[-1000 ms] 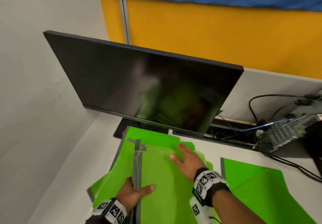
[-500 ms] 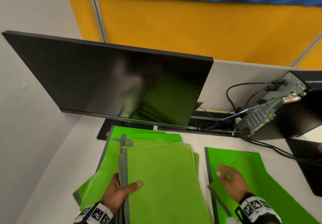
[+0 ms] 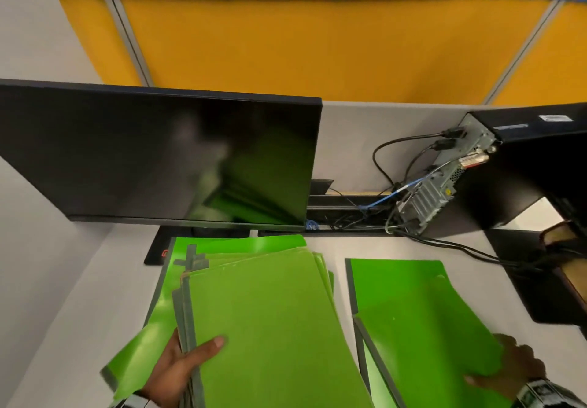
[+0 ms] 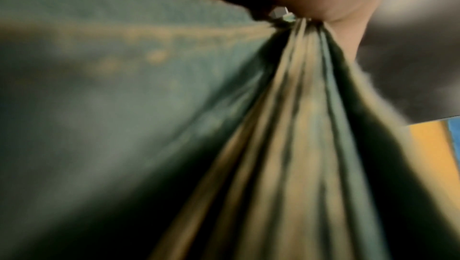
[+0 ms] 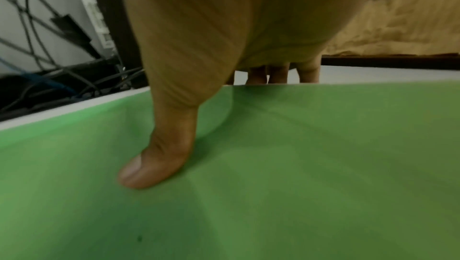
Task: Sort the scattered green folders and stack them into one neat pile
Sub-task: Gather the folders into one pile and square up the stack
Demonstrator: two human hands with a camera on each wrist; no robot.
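My left hand (image 3: 187,366) grips a bundle of several green folders (image 3: 270,322) by their grey spines, thumb on top; it is tilted up off the desk. The left wrist view shows those spines (image 4: 298,126) fanned out close to the camera under my palm. More green folders (image 3: 235,244) lie flat beneath the bundle. At the right, my right hand (image 3: 508,372) pinches the right edge of another green folder (image 3: 428,344), thumb on top (image 5: 154,166) and fingers under the edge, lifting it off a further green folder (image 3: 394,277) on the desk.
A dark monitor (image 3: 158,160) stands close behind the folders. A black computer case (image 3: 524,166) with cables (image 3: 397,160) sits at the back right. A dark mat (image 3: 540,280) lies at the right edge. Grey partition walls close in the left.
My right hand left the bundle, moved right and took hold of the right-hand folder, raising its edge. My left hand has lifted the bundle higher.
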